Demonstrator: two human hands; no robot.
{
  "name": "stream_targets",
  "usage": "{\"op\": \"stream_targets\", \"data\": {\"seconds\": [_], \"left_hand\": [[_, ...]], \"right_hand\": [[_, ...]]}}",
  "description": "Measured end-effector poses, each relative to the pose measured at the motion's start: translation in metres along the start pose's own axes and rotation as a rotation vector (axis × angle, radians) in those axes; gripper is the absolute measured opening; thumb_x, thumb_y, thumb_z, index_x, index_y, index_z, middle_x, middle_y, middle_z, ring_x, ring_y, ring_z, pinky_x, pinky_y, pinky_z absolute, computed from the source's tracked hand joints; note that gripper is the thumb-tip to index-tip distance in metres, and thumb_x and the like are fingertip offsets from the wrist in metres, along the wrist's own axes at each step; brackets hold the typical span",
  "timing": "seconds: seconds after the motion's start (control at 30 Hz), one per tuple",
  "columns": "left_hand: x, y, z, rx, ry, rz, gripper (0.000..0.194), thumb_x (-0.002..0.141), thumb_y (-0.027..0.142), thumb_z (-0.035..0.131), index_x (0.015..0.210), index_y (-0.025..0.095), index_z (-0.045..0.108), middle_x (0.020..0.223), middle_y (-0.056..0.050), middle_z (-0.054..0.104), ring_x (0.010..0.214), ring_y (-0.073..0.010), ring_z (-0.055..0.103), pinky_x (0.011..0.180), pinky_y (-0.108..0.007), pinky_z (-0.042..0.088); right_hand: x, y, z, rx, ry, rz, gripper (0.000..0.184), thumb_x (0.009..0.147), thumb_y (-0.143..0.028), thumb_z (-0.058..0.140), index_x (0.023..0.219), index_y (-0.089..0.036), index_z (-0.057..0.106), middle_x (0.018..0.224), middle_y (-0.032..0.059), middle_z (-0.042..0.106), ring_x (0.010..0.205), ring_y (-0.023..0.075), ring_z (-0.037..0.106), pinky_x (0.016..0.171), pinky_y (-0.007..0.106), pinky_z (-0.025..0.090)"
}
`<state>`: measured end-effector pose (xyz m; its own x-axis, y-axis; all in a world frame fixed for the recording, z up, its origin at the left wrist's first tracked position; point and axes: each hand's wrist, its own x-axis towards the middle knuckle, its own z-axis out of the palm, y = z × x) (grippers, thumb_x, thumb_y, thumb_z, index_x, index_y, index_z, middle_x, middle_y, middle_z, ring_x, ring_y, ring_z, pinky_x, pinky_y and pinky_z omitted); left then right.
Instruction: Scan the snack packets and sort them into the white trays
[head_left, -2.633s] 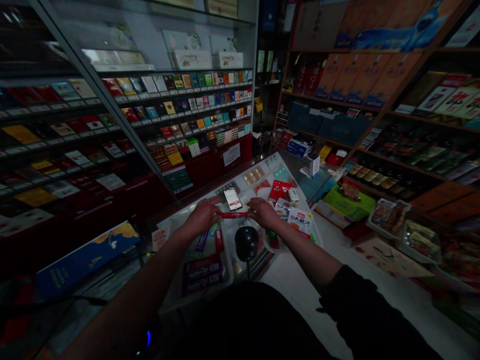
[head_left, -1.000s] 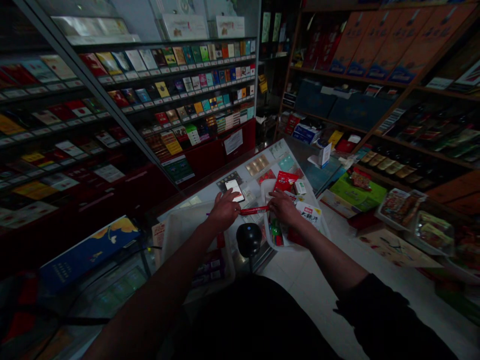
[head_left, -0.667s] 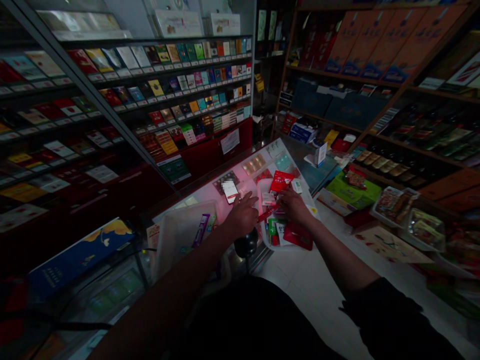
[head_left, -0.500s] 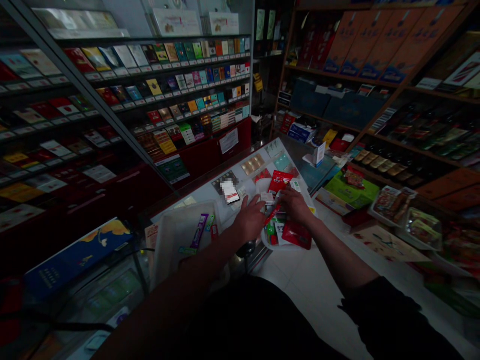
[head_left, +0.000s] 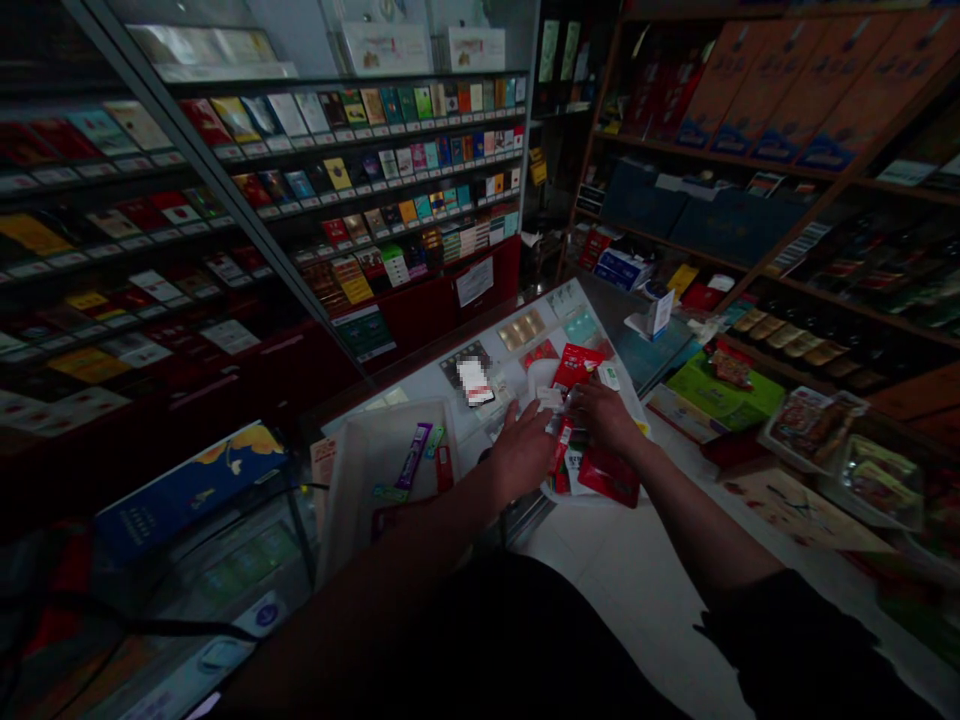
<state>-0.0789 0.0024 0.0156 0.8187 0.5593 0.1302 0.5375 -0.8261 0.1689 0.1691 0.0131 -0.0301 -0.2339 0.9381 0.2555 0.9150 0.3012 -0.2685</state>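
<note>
My left hand point(head_left: 525, 452) is over the left side of a white tray point(head_left: 634, 400) of snack packets, its fingers spread and stretched forward beside a small white packet point(head_left: 549, 398). Over the middle of the same tray, my right hand point(head_left: 606, 415) has its fingers curled down around something pale that I cannot make out. A red packet point(head_left: 577, 366) lies at the tray's far end, and another red packet point(head_left: 611, 475) at the near end. Between the hands shows a narrow red wrapper point(head_left: 562, 445).
Left of the tray, a white bin point(head_left: 352, 455) holds a purple wrapped bar point(head_left: 415, 455) and several small packets. A phone point(head_left: 475, 382) lies on the glass counter point(head_left: 442, 425). Cigarette shelves line the back wall; boxes and food tubs point(head_left: 877, 475) stand at right.
The whole view has shifted, so the scene sits further right. My left hand has drawn slightly nearer to the packets; my right hand stays over the tray with fingers curled.
</note>
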Motion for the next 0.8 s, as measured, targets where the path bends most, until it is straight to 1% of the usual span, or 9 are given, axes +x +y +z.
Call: {"op": "stream_targets", "data": {"seconds": [0.1,0.23,0.3,0.37,0.43,0.5,0.57,0.67,0.8], "left_hand": [[-0.012,-0.013,-0.015,-0.014,0.017,-0.049,0.020,0.091,0.030,0.059,0.094,0.023,0.078,0.148,-0.011,0.058,0.146,-0.0340,0.042,0.125,-0.061,0.023],[-0.037,-0.038,-0.033,-0.021,0.096,-0.120,0.020,0.091,0.029,0.060,0.094,0.021,0.077,0.147,-0.011,0.059,0.141,-0.0315,0.049,0.121,-0.055,0.034],[-0.052,-0.054,-0.038,-0.029,0.121,-0.183,0.021,0.091,0.027,0.059,0.095,0.019,0.078,0.144,-0.013,0.062,0.137,-0.0305,0.053,0.118,-0.052,0.039],[-0.068,-0.071,-0.039,-0.039,0.127,-0.290,0.020,0.090,0.024,0.059,0.094,0.018,0.078,0.141,-0.013,0.064,0.132,-0.0292,0.058,0.117,-0.049,0.042],[-0.084,-0.087,-0.037,-0.047,0.108,-0.395,0.020,0.088,0.025,0.061,0.096,0.018,0.079,0.140,-0.014,0.066,0.130,-0.0288,0.060,0.116,-0.046,0.044],[-0.101,-0.101,-0.031,-0.017,0.050,-0.463,0.019,0.087,0.027,0.063,0.094,0.019,0.079,0.137,-0.014,0.067,0.128,-0.0296,0.062,0.113,-0.045,0.046],[-0.117,-0.110,-0.024,0.039,-0.015,-0.522,0.018,0.087,0.028,0.064,0.093,0.018,0.078,0.132,-0.016,0.068,0.122,-0.0320,0.064,0.108,-0.046,0.049],[-0.137,-0.111,-0.012,0.086,-0.102,-0.563,0.020,0.084,0.030,0.067,0.097,0.017,0.076,0.125,-0.018,0.069,0.117,-0.0340,0.065,0.103,-0.048,0.050],[-0.155,-0.102,0.005,0.106,-0.137,-0.612,0.027,0.081,0.035,0.071,0.104,0.019,0.073,0.137,-0.019,0.064,0.129,-0.0378,0.056,0.109,-0.054,0.043]], "right_hand": [[0.013,-0.011,-0.001,-0.026,0.007,-0.040,0.018,0.088,-0.017,0.063,0.096,-0.018,0.079,0.124,0.0141,0.072,0.124,0.0329,0.060,0.112,0.051,0.045],[0.033,-0.030,0.003,-0.023,-0.007,-0.060,0.016,0.088,-0.017,0.065,0.097,-0.019,0.079,0.131,0.0150,0.069,0.130,0.0345,0.057,0.113,0.055,0.043],[0.043,-0.044,0.006,-0.013,-0.023,-0.074,0.016,0.089,-0.018,0.066,0.097,-0.018,0.079,0.132,0.0159,0.068,0.131,0.0349,0.057,0.115,0.057,0.041],[0.053,-0.059,0.009,0.002,-0.035,-0.094,0.015,0.089,-0.019,0.067,0.098,-0.018,0.079,0.133,0.0166,0.068,0.134,0.0359,0.055,0.116,0.058,0.040],[0.061,-0.077,0.013,0.026,-0.039,-0.119,0.014,0.088,-0.019,0.068,0.098,-0.018,0.079,0.135,0.0157,0.067,0.137,0.0372,0.051,0.116,0.059,0.039],[0.069,-0.096,0.015,0.054,-0.046,-0.158,0.015,0.087,-0.019,0.070,0.100,-0.020,0.079,0.136,0.0133,0.066,0.141,0.0378,0.047,0.116,0.059,0.038],[0.076,-0.116,0.018,0.069,-0.076,-0.209,0.016,0.088,-0.020,0.070,0.101,-0.021,0.079,0.136,0.0120,0.066,0.142,0.0384,0.045,0.117,0.060,0.036],[0.087,-0.147,0.023,0.082,-0.129,-0.273,0.017,0.089,-0.021,0.070,0.103,-0.020,0.079,0.137,0.0128,0.065,0.143,0.0389,0.044,0.116,0.059,0.035],[0.097,-0.184,0.035,0.054,-0.208,-0.362,0.017,0.089,-0.021,0.069,0.104,-0.020,0.078,0.131,0.0137,0.068,0.141,0.0400,0.045,0.116,0.059,0.034]]}}
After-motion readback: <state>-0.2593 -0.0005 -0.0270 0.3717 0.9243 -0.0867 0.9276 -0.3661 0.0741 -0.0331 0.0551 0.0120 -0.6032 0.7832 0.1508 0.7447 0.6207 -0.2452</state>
